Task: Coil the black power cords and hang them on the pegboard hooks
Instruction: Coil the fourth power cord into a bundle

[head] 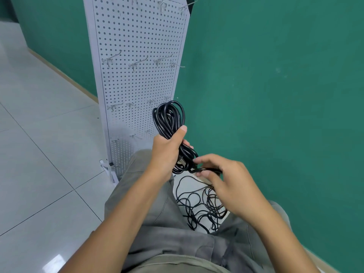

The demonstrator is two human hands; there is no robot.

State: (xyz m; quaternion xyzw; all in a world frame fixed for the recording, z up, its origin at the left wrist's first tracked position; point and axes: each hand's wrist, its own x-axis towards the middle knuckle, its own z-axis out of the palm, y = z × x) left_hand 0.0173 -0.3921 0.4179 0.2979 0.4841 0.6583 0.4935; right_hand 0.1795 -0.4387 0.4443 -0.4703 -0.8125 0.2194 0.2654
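Gripping the glossy black looped cord coil (169,119), the left hand (167,149) clamps; right hand (222,174) pinches its tail.

glossy black cord (169,119), seemingly metal hooks (137,63), shiny tiles (39,154)

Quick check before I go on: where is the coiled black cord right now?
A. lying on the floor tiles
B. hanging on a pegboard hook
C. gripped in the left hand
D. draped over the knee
C: the left hand grips the coiled black cord in front of the pegboard, while the right hand pinches its loose end.
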